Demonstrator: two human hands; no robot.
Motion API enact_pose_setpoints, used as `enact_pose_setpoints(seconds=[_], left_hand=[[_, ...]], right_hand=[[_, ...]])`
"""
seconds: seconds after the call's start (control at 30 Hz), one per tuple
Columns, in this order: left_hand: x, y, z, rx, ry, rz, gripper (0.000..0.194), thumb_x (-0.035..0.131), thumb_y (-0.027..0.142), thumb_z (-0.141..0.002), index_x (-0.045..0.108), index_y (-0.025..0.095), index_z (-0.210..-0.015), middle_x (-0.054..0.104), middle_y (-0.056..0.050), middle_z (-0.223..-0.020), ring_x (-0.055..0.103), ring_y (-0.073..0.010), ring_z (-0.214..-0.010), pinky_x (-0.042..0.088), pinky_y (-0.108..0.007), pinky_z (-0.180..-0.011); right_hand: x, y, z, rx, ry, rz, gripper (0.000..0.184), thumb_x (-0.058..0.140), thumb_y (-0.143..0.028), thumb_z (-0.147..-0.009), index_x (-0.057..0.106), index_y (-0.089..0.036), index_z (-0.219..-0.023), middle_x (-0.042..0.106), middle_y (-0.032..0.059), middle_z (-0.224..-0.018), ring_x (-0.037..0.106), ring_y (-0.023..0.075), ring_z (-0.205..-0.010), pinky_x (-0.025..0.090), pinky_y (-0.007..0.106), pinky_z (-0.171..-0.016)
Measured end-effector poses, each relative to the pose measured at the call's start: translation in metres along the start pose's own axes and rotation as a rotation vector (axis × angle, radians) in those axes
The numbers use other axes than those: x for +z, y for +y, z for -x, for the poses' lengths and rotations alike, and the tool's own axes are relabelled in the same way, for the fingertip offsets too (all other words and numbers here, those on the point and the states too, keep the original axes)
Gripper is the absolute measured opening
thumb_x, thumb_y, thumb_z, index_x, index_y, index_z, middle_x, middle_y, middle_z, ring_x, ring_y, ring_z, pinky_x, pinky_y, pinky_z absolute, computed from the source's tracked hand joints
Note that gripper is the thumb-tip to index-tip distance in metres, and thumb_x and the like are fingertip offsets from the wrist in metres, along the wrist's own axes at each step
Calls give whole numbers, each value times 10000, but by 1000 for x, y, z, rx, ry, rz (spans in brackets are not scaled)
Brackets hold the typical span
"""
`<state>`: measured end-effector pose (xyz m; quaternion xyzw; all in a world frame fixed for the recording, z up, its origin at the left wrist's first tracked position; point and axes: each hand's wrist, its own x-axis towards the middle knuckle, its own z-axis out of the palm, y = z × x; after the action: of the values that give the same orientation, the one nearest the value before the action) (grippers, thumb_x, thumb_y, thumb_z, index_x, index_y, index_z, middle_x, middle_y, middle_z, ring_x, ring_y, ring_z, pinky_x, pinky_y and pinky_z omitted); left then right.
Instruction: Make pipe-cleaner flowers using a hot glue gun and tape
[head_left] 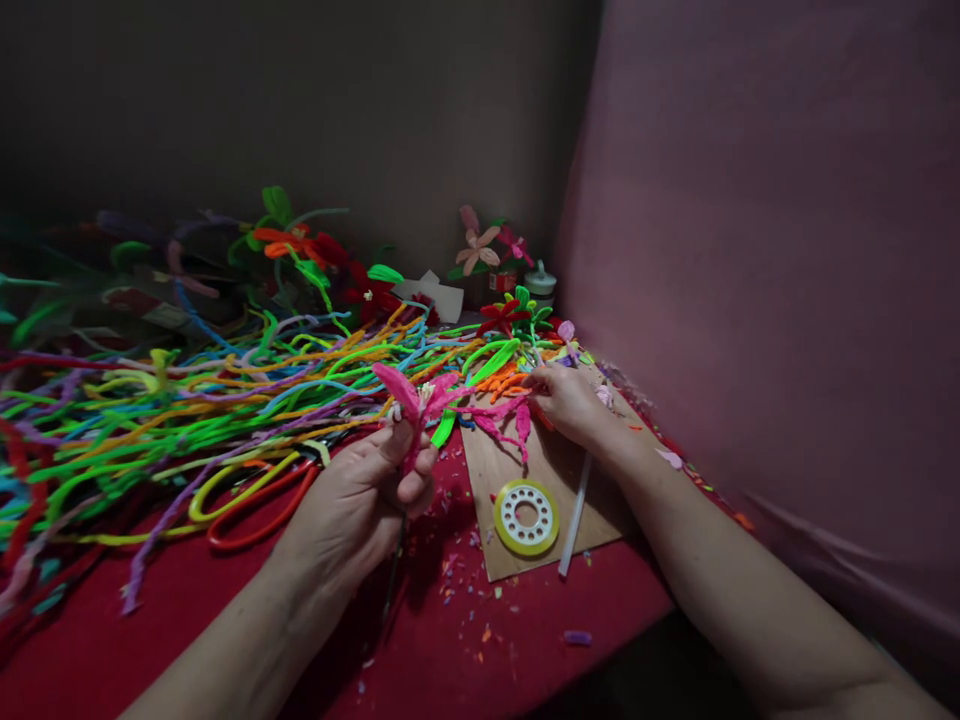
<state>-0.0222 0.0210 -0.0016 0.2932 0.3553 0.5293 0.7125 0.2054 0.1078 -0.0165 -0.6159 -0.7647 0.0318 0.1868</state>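
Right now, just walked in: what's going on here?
A person's left hand holds a pink fuzzy flower with a pale centre. The right hand is beside pink fuzzy petal strips above a flat tan board; what its fingertips grip is unclear. A yellow-rimmed white tape roll and a translucent white stick lie on the board. Multicoloured fuzzy stems are heaped to the left on red cloth.

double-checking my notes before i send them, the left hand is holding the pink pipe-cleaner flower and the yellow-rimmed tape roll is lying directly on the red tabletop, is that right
Not quite: in the head view, the yellow-rimmed tape roll lies on the wooden board, while the left hand holds the pink pipe-cleaner flower.
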Motion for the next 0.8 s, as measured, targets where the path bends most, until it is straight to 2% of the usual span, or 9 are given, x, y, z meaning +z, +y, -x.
enact_pose_setpoints(seconds=[0.07, 0.23, 0.33, 0.43, 0.63, 0.7, 0.8], left_hand=[[0, 0, 0, 11, -7, -8, 260, 736, 306, -694, 528, 153, -665, 523, 25, -546, 374, -37, -391, 337, -155, -390], [1, 0, 1, 9, -9, -16, 271, 741, 318, -687, 528, 153, -657, 529, 23, -545, 373, -37, -391, 334, -153, -387], [2, 0, 2, 17, 2, -21, 274, 751, 311, -675, 531, 150, -649, 532, 21, -541, 372, -35, -392, 332, -149, -388], [2, -1, 2, 14, 6, -26, 283, 760, 312, -662, 530, 149, -646, 531, 21, -537, 371, -34, -391, 329, -149, -389], [1, -2, 1, -1, -10, -27, 263, 729, 306, -700, 522, 150, -658, 528, 22, -546, 373, -36, -395, 329, -155, -396], [0, -3, 0, 4, -12, -31, 250, 722, 295, -707, 527, 145, -662, 528, 21, -547, 370, -36, -395, 329, -157, -396], [-1, -3, 1, -3, -12, -28, 237, 704, 292, -726, 529, 144, -664, 526, 20, -546, 368, -39, -394, 323, -161, -389]], right_hand=[[-3, -2, 2, 9, 12, 13, 231, 504, -146, -814, 678, -162, -966, 667, 89, -1010, 596, 178, -902, 407, 249, -773], [-4, -14, 10, -21, -112, 51, 151, 551, -264, -793, 681, -190, -814, 697, 63, -772, 625, 192, -750, 403, 255, -645], [-2, -22, 14, -39, -154, 95, 192, 560, -305, -768, 654, -176, -874, 695, 107, -821, 628, 244, -784, 377, 278, -598], [-2, -25, 16, -48, -174, 115, 199, 531, -261, -764, 625, -173, -916, 689, 118, -878, 626, 246, -810, 361, 278, -594], [3, -24, 15, -24, -181, 98, 182, 517, -192, -724, 606, -168, -881, 679, 115, -882, 614, 240, -799, 331, 273, -569], [3, -22, 14, -15, -170, 72, 194, 529, -195, -715, 601, -161, -892, 675, 115, -866, 607, 242, -790, 328, 275, -565], [-1, -16, 11, -21, -170, 13, 119, 551, -198, -720, 612, -173, -820, 664, 71, -786, 593, 205, -753, 343, 261, -579]])
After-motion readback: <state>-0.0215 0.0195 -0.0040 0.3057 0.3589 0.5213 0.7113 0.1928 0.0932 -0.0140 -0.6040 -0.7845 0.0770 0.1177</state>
